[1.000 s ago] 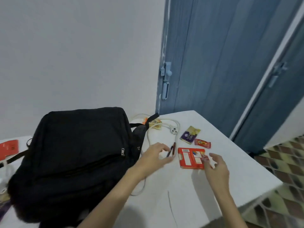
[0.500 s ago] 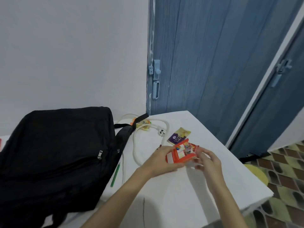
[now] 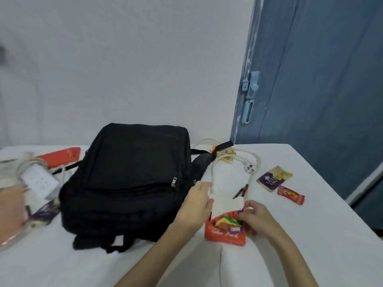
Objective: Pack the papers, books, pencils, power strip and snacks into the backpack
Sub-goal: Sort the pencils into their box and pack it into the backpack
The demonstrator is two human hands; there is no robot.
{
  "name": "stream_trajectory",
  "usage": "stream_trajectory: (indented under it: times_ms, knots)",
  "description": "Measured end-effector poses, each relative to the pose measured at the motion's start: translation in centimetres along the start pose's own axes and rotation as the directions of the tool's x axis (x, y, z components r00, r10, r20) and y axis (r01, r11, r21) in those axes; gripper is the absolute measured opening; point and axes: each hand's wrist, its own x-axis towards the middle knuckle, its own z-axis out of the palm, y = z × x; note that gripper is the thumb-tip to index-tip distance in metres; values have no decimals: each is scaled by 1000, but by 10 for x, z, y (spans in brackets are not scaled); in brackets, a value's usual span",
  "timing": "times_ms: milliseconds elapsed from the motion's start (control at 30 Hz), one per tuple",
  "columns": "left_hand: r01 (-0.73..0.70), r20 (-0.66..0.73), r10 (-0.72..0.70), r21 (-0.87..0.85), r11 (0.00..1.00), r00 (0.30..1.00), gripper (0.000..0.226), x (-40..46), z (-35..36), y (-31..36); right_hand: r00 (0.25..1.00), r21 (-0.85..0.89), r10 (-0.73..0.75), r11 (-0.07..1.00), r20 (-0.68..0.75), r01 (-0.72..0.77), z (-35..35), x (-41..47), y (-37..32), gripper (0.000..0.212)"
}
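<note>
A black backpack lies flat on the white table, its zipper closed across the front. Just to the right of the backpack, the person holds an orange colour-pencil box over the tabletop. The right hand grips the box's upper right corner, fingers curled over the printed face. The left hand sits at the box's left edge beside the backpack, fingers fairly straight; whether it actually clasps the box is hard to tell.

Beyond the box, to the backpack's right, a white power cord loops across the table, its plug facing up. Two dark pencils lie inside the loop. Further right of the backpack rest a purple and yellow snack packet and a small red snack wrapper.

To the backpack's left lie a red book, a white power strip and a blurred clear bag.
</note>
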Motion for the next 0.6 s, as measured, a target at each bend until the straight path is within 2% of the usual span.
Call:
stream_trajectory:
  times_ms: [33, 67, 133, 167, 200, 267, 333, 433, 533, 600]
  knots:
    - [-40, -44, 40, -18, 999, 998, 30, -5, -9, -5, 1000, -132, 1, 991, -29, -5, 6, 1, -2, 17]
    - [-83, -97, 78, -52, 995, 992, 25, -12, -20, -14, 996, -256, -40, 966, -80, 18, 16, 2, -6, 26]
    - [-192, -189, 172, -92, 977, 967, 18, -21, -38, -20, 959, -426, -150, 904, -239, 35, 29, -1, -13, 61]
    - [-225, -240, 197, -96, 970, 951, 17, -27, -50, -24, 925, -472, -215, 880, -313, 45, 40, -4, -21, 69]
    - [-248, -290, 210, -99, 964, 934, 18, -31, -61, -27, 885, -500, -280, 864, -371, 63, 47, -9, -30, 70]
    - [-274, -388, 212, -111, 955, 897, 18, -39, -88, -32, 824, -504, -398, 848, -403, 163, 64, -10, -50, 57]
    - [-244, -474, 173, -93, 965, 864, 17, -50, -121, -51, 793, -430, -513, 829, -329, 359, 91, -8, -73, 38]
    - [-43, -564, 3, -57, 997, 826, 13, -70, -168, -101, 735, -264, -665, 739, -134, 620, 144, -11, -107, 19]
    - [214, -606, -250, -133, 968, 755, 17, -94, -207, -156, 636, -221, -771, 614, 39, 757, 202, -21, -134, 12]
    - [319, -615, -349, -164, 933, 707, 19, -111, -231, -185, 594, -200, -791, 565, 144, 800, 238, -27, -152, 10]
